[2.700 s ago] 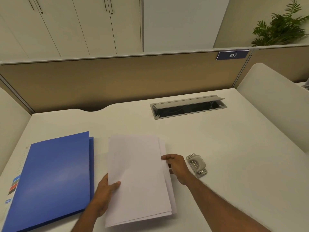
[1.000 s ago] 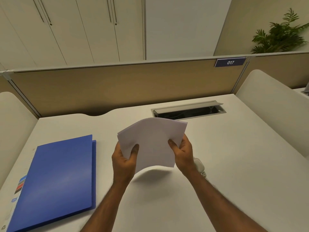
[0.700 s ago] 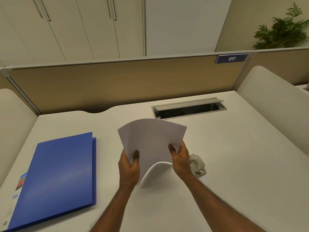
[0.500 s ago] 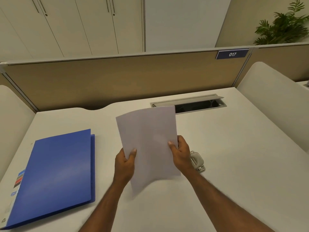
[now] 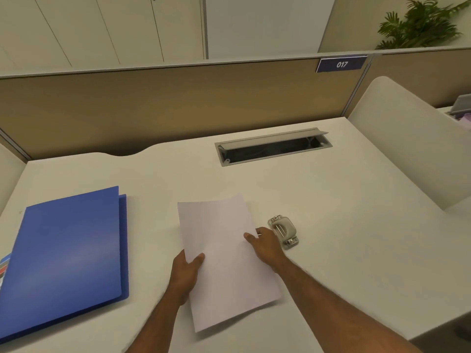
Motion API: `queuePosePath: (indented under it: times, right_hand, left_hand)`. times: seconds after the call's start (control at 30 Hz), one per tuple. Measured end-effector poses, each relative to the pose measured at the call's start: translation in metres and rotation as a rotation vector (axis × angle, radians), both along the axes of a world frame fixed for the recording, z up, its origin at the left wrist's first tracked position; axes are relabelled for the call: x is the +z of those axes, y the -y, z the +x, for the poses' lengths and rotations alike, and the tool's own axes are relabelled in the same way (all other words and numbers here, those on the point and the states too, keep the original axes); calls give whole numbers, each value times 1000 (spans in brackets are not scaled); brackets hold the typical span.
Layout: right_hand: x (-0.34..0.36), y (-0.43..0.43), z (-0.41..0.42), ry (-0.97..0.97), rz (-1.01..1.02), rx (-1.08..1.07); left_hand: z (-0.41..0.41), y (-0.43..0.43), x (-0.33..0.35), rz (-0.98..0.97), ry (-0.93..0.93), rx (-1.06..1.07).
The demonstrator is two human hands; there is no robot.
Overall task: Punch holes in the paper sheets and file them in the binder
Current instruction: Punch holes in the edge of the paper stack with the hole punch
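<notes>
A squared-up stack of white paper sheets [image 5: 224,261] lies nearly flat on the white desk [image 5: 344,238] in front of me. My left hand [image 5: 187,270] grips its left edge, thumb on top. My right hand [image 5: 265,244] holds the right edge, thumb on the paper. A small grey metal hole punch [image 5: 283,231] sits on the desk just right of my right hand, apart from the paper. A closed blue binder [image 5: 68,258] lies flat at the left.
An open grey cable tray [image 5: 272,146] is set into the desk at the back. A tan partition [image 5: 178,103] closes the far edge, and white side screens [image 5: 407,141] stand at the right and left.
The loose sheets were lifted off the desk, held upright and tapped together. Both hands have now lowered the stack back down onto the desk beside the hole punch.
</notes>
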State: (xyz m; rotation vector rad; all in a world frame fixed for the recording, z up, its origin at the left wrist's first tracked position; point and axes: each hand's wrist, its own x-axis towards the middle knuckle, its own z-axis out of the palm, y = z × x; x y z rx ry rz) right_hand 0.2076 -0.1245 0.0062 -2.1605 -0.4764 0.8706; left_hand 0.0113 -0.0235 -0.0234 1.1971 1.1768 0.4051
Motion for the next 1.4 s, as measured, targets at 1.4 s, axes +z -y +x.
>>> queuePosePath:
  times: [1.4]
  right_hand:
    - [-14, 50, 88, 47, 94, -193]
  left_hand:
    - [55, 6, -9, -24, 6, -74]
